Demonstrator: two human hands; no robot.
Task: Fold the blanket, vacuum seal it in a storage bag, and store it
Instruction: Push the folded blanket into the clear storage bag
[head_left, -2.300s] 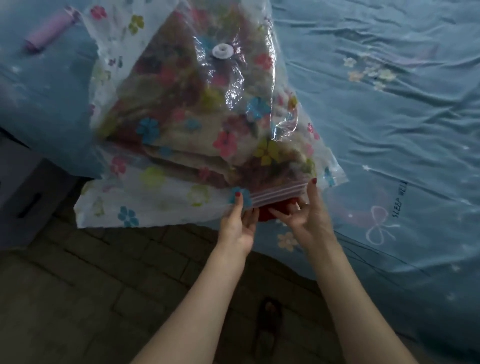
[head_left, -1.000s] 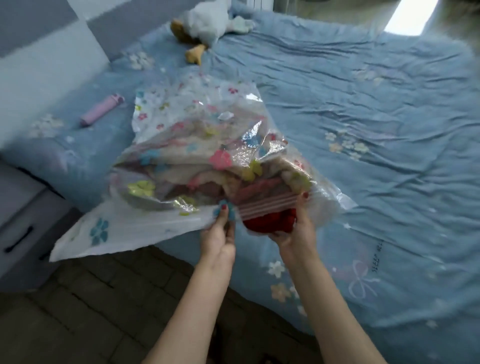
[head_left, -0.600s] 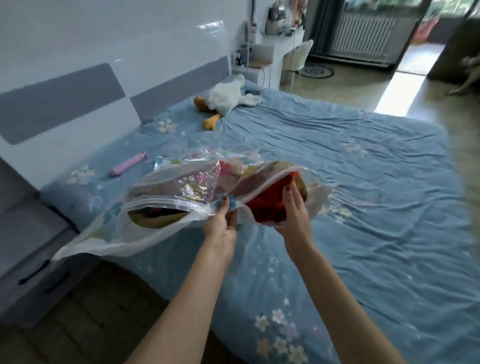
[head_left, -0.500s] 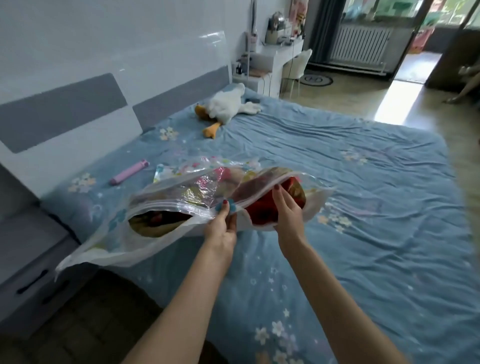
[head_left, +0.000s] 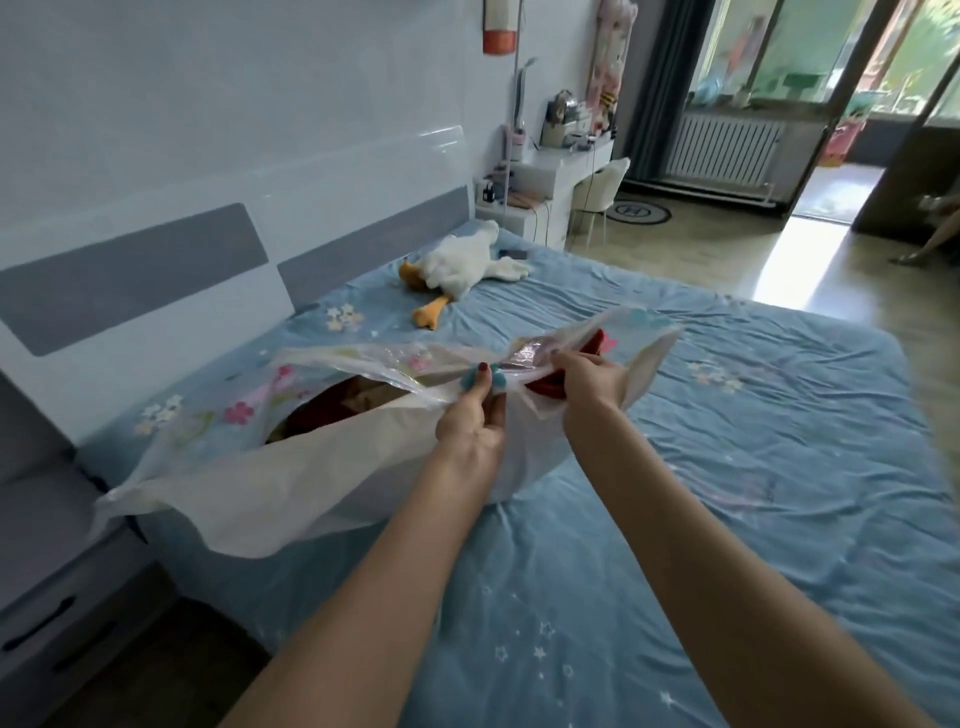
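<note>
No writing can be read anywhere on the bag (head_left: 311, 493) or the bed (head_left: 727, 467); the round mat (head_left: 640, 211) on the far floor bears a mark too small to make out.

Both forearms reach forward from the bottom edge, bare, and meet at the bag's mouth above the bed. The left hand (head_left: 470, 423) is turned back-up, its thumb and fingers curled together in a pinch on the bag's rim, where a small blue slider (head_left: 480, 378) sits at the fingertips. The right hand (head_left: 589, 376) lies just beside it, fingers bent and closed on the rim on the other side of the slider; whether the thumb is inside the mouth I cannot tell.

The blanket (head_left: 343, 410) is inside the bag: dark red and brown cloth shows through the gaping mouth left of the left fingers, and a red fold shows just under the right fingers. The bag sags down from both hands, its white lower sheet hanging below the left wrist.

Beyond the fingers, near the headboard (head_left: 156, 280), lies a plush goose (head_left: 460, 265).
</note>
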